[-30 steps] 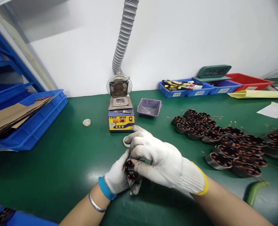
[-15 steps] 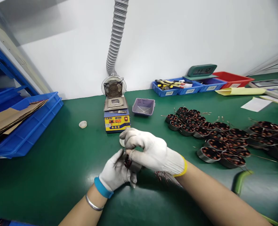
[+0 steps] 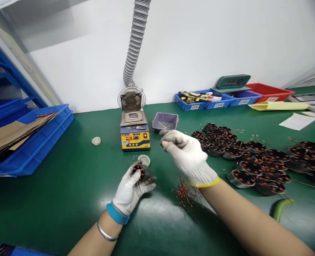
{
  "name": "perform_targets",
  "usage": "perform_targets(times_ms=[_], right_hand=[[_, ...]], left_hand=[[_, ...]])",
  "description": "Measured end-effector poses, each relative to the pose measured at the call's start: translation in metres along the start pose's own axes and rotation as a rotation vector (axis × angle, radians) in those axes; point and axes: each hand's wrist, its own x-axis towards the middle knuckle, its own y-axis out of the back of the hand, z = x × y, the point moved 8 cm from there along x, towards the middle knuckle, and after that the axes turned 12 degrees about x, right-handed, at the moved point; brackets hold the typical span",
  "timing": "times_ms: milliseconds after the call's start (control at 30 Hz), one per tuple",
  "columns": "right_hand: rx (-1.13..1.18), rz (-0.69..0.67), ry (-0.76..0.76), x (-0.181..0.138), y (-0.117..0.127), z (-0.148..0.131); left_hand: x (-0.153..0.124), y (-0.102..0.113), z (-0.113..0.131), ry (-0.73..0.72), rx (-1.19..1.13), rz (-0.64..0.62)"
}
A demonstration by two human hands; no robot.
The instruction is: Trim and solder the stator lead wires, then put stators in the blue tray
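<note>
My left hand (image 3: 130, 188), in a white glove with a blue cuff, is closed round a small motor stator (image 3: 140, 171) wound with copper wire, held just above the green table (image 3: 53, 199). My right hand (image 3: 185, 153), also gloved, is raised to the right of it, fingers pinched together near the purple tray (image 3: 164, 122); whatever it pinches is too small to make out. A little heap of cut copper wire ends (image 3: 185, 193) lies under my right wrist. A white ring (image 3: 144, 160) lies beside the stator.
A yellow-fronted solder pot (image 3: 135, 132) with a fan and grey exhaust hose (image 3: 135, 42) stands behind my hands. Several wound stators (image 3: 253, 160) are laid out at right. A blue crate with cardboard (image 3: 26, 142) sits at left; tool bins (image 3: 205, 99) line the back wall.
My right hand has let go of the stator and lifted up and right toward the purple tray. My left hand has turned the stator upward, and the wire heap now shows.
</note>
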Motion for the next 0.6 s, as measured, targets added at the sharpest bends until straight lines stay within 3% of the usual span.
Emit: perform_targets(times_ms=[67,133,233,300,400,500,600], right_hand=[[-0.122,-0.146,0.208,-0.007,-0.016,-0.016],[-0.261,-0.381,0.411,-0.025,-0.045,-0.026],[-0.394,-0.555,0.557,-0.049,-0.075,-0.023],[-0.35,-0.477,0.452,-0.047,-0.073,-0.013],[-0.231,-0.321,0.024,-0.032,-0.051,0.019],[-0.082,-0.436,-0.345,-0.03,-0.046,0.047],[0.071,-0.612,-0.433,-0.033,-0.052,0.051]], left_hand=[[0.003,0.004,0.001,-0.017,-0.07,0.063],[0.006,0.006,0.003,-0.047,-0.161,0.071],[0.007,0.01,0.01,-0.14,-0.247,0.092],[0.005,0.012,0.014,-0.173,-0.196,0.11],[0.002,0.007,0.014,-0.135,-0.007,0.073],[-0.001,0.0,0.01,-0.083,0.153,0.005],[-0.002,-0.007,0.004,-0.038,0.262,-0.074]])
